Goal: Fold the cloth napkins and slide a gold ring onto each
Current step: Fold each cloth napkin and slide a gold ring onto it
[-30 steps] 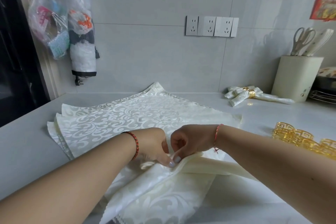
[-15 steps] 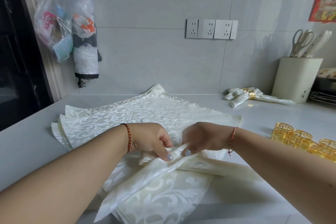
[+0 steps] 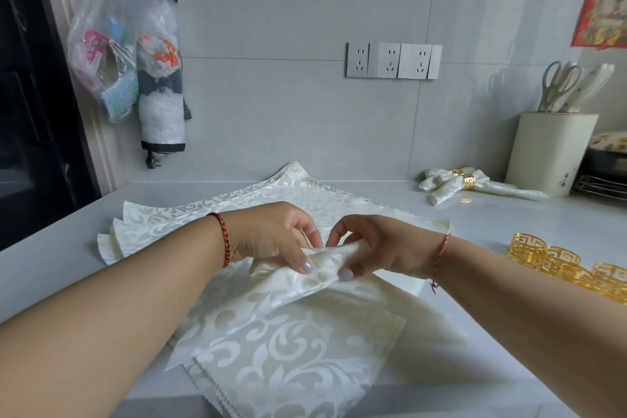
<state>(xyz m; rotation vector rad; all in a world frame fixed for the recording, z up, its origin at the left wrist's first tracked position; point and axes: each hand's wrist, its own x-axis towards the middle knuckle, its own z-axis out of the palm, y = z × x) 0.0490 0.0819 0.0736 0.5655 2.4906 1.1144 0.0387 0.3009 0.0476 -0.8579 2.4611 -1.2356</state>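
Pinching a gathered fold of the top napkin (image 3: 325, 265), both hands meet over the middle of the counter (image 3: 40, 268): the left hand (image 3: 271, 237) has its thumb and fingers curled round the bunched cloth from one side, the right hand (image 3: 376, 248) curls round it from the other, thumbs on top and close together. The fold is lifted a little above the stack (image 3: 217, 214) of cream patterned napkins that lies flat beneath, its near corners fanned toward the counter's front edge. A red-and-black bracelet (image 3: 224, 238) sits on the left wrist, a thin red string (image 3: 440, 253) on the right. Gold rings (image 3: 559, 258) lie in a loose row on the counter to the right, well apart from the hands. Farther back, near the wall, finished napkins (image 3: 448, 185) lie with rings already on, just beside a cream holder (image 3: 549, 153) with scissors. Plastic bags (image 3: 112, 54) hang at the left, and sockets (image 3: 393, 60) sit on the tiled wall.
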